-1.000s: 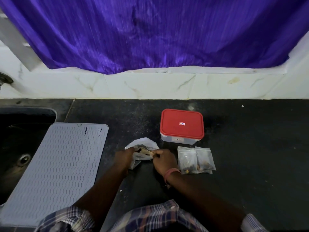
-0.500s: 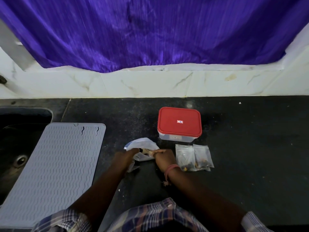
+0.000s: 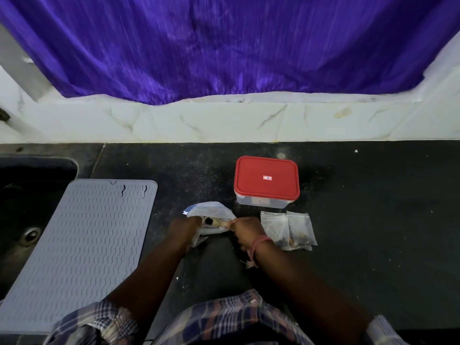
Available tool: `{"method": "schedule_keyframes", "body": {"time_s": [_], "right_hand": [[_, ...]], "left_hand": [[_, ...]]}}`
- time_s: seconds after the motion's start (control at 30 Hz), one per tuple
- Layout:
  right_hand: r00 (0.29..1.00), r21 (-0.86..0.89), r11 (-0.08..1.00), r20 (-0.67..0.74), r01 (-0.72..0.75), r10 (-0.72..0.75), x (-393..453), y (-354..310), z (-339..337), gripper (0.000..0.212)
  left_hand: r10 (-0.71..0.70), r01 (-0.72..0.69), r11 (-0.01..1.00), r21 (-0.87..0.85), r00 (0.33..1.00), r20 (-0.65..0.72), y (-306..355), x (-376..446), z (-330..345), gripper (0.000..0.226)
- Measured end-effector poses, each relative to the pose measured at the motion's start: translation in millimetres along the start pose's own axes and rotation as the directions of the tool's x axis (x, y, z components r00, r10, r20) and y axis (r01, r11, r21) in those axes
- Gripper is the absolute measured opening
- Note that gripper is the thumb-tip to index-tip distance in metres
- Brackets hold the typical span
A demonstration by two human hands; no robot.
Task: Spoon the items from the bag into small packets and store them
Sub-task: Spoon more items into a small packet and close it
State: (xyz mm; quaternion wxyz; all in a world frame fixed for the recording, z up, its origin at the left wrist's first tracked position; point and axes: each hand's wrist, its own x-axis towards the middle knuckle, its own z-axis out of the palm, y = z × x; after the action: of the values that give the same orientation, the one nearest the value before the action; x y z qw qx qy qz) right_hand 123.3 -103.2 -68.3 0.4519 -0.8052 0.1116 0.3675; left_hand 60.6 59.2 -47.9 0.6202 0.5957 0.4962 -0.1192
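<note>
- Plastic of the bag (image 3: 209,210) is looking thin, soft and crinkly as it is lying on the dark surface (image 3: 373,207), so it is likely needing support at the mouth.
- Left hand (image 3: 185,226) is gripping the bag's near edge, fingers curled.
- Right hand (image 3: 246,230) is pinching the light spoon (image 3: 219,222) by its handle, bowl inside the bag.
- Filled packets (image 3: 288,230) are lying just beside that wrist, looking limp and slippery.

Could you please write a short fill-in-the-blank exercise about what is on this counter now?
1. The lid of the container is ____.
2. The right hand holds a wooden ____.
3. ____ filled packets lie in front of the container.
4. The grey mat lies partly over the ____.

Missing words: red; spoon; Two; sink
</note>
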Motion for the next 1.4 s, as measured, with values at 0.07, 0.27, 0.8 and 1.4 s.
{"method": "schedule_keyframes", "body": {"time_s": [0.07,0.27,0.8,1.4], "right_hand": [[1.000,0.042,0.999,0.011,-0.030,0.029,2.0,0.9,-1.1,0.018],[0.998,0.243,0.968,0.023,-0.066,0.062,-6.4,-8.3,-5.8,0.010],[0.995,0.393,0.914,0.061,-0.096,0.079,-11.9,-3.0,-4.8,0.018],[0.988,0.342,0.940,0.143,-0.003,-0.049,-45.4,-13.2,-14.2,0.020]], "left_hand": [[0.022,-0.022,1.000,-0.016,1.000,0.009,3.3,-3.3,-1.8,0.031],[0.019,-0.020,1.000,-0.021,0.999,-0.030,12.8,-3.3,-0.4,0.028],[0.041,-0.040,0.998,-0.045,0.999,0.009,17.5,-2.6,1.6,0.034],[0.150,-0.149,0.988,-0.047,0.989,-0.002,-14.3,-29.1,-28.7,0.010]]}}
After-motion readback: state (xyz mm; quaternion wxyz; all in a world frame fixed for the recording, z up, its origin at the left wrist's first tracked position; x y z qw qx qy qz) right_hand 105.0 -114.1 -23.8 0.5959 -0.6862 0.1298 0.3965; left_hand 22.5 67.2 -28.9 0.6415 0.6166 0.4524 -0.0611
